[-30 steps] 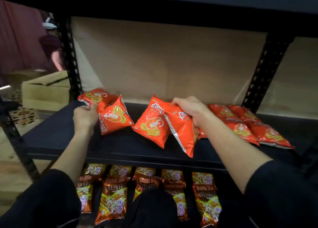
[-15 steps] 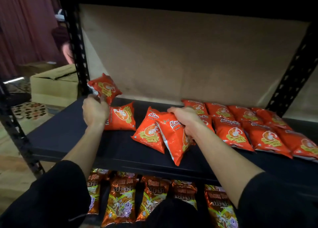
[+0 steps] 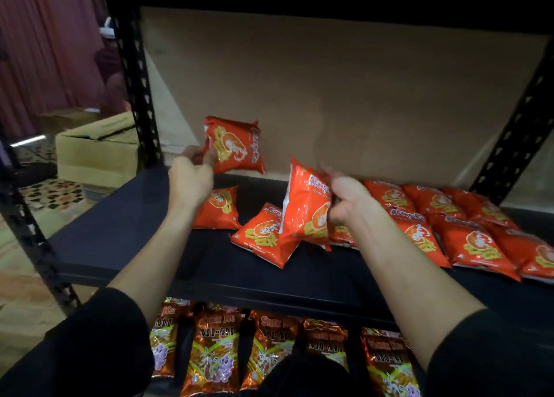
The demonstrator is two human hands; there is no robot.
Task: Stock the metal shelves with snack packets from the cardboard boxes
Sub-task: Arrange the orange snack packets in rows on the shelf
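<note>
A cardboard box [image 3: 96, 147] is seen on the floor, far left. One orange snack packet [image 3: 233, 144] is pinched in the left grip [image 3: 190, 182] above the black metal shelf [image 3: 126, 234]. A second packet [image 3: 302, 213] is clasped nearly upright in the right grip [image 3: 349, 201], beside a laid row of packets [image 3: 464, 234].

Dim, warm light; corners dark, edges bowed, moving hands slightly blurred.

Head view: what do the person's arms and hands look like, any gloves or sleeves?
No gloves: the left hand and right hand are bare, with no ring, watch or marking visible. The left sleeve and right sleeve are plain black and end near the elbow, leaving the forearms uncovered.
</note>
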